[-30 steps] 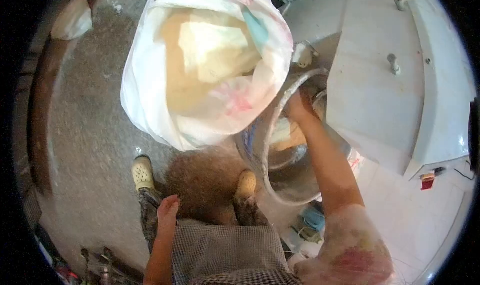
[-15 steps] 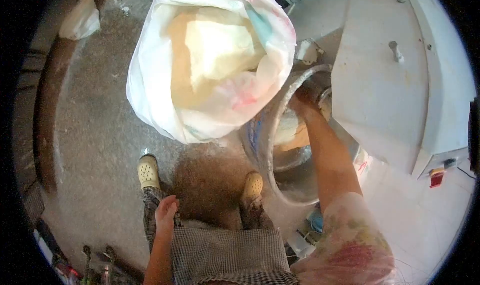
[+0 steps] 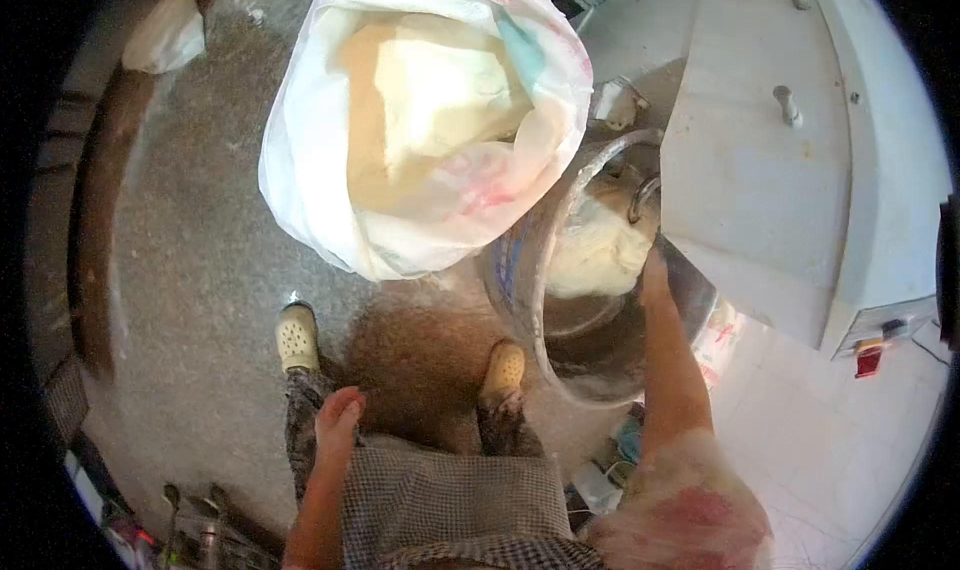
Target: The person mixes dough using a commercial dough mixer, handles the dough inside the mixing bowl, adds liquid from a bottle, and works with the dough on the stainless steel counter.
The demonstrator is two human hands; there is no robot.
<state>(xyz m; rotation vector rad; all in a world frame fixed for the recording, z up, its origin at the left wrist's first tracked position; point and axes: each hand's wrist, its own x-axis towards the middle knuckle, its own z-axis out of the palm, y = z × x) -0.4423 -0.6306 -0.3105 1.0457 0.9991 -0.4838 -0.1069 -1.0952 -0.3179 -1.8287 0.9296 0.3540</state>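
Observation:
My right hand (image 3: pixel 654 272) reaches down into the metal mixer bowl (image 3: pixel 543 310), at the right side of a large pale lump of dough (image 3: pixel 598 250). Its fingers are hidden between the dough and the white machine housing, so their grip does not show. A curved metal dough hook (image 3: pixel 643 200) comes down at the dough's upper right. My left hand (image 3: pixel 338 418) hangs free in front of the checked apron (image 3: pixel 450 495). Its fingers are loosely curled, a little apart, and nothing shows in them.
A big white sack (image 3: pixel 300 170) of pale flour-like powder stands open left of the bowl. White mixer housing (image 3: pixel 760 160) overhangs the bowl's right side. Below are my clog-shod feet (image 3: pixel 297 338) on a dusty floor. A whitish bag (image 3: pixel 168 32) lies at upper left.
My right hand has moved down and to the right inside the bowl, from the hook area to the dough's side. More of the dough and hook now shows. My left hand has barely shifted.

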